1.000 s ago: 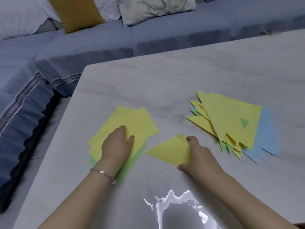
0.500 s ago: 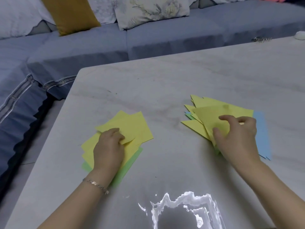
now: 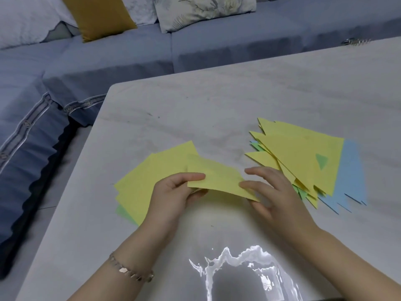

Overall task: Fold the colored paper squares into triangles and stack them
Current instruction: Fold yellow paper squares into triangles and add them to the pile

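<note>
Both hands share the grip on one yellow paper square (image 3: 213,178), lifted just above the worktop (image 3: 217,109): the left hand (image 3: 173,192) pinches its near-left corner between thumb and fingers, and the right hand (image 3: 269,192) pinches the near-right edge the same way. The sheet hangs between the pile of unfolded squares (image 3: 147,183) on the left and the stack of folded triangles (image 3: 299,161) on the right, and it sags slightly in the middle.

To fold it well, I judge that one corner should be brought exactly onto the opposite corner, the two edges checked for alignment, and only then the crease pressed flat, best against the bare worktop in front of the hands. Thin paper slips, so one hand should pin the matched corners while the other runs along the fold.

Room is good: open worktop lies ahead and close to the body, with a bright glare patch (image 3: 238,268) on the near surface. The unfolded pile sits near the left edge of the worktop, beyond which a sofa (image 3: 108,68) lies, so sweeping leftward risks pushing sheets off.
</note>
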Tool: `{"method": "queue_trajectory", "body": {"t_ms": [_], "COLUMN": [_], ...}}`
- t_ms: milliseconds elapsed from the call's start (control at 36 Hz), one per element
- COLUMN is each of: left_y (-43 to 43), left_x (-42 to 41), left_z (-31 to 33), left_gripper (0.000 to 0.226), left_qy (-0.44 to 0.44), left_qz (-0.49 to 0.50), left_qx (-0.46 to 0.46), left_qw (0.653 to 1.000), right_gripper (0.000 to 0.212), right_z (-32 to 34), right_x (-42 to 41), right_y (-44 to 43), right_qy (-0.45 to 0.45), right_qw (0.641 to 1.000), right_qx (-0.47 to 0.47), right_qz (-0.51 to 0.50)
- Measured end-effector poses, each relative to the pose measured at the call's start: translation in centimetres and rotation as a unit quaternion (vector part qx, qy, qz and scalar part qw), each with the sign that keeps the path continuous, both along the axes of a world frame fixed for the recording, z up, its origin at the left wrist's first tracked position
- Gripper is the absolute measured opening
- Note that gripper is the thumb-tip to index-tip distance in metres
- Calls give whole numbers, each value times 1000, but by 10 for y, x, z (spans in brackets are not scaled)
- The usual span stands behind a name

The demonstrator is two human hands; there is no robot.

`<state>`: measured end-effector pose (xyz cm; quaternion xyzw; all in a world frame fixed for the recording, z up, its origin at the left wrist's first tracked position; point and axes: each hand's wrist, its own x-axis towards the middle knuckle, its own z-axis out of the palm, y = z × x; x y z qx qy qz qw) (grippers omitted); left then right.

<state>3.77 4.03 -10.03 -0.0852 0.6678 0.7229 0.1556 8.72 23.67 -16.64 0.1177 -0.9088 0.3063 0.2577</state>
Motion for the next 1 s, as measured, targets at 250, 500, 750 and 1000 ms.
{"method": "queue_trajectory", "body": {"t_ms": [250,500,750,1000], "left_y": [-17,-11,12,20], "left_x": [-8,-21,1,26], "left_z": [-6,-16,-14,6], "left_gripper": [51,24,41,24], "left_qy": [-144,-94,77,50], "left_qz": [-74,-145,-171,-192], "left_qx": [-30,-219,-222,-149], "left_qw": [986,960,957,969], "right_gripper": [21,23,26,13], "right_z": [-8,2,25,44], "right_x": [15,30,30,17], "right_y": [10,1,-8,-18], "right_qy": [4,-70,-162,-293], "right_qw": [995,979,961,855], "right_qx": [27,10,-212,-429], "right_qz": [101,189,68,9]}}
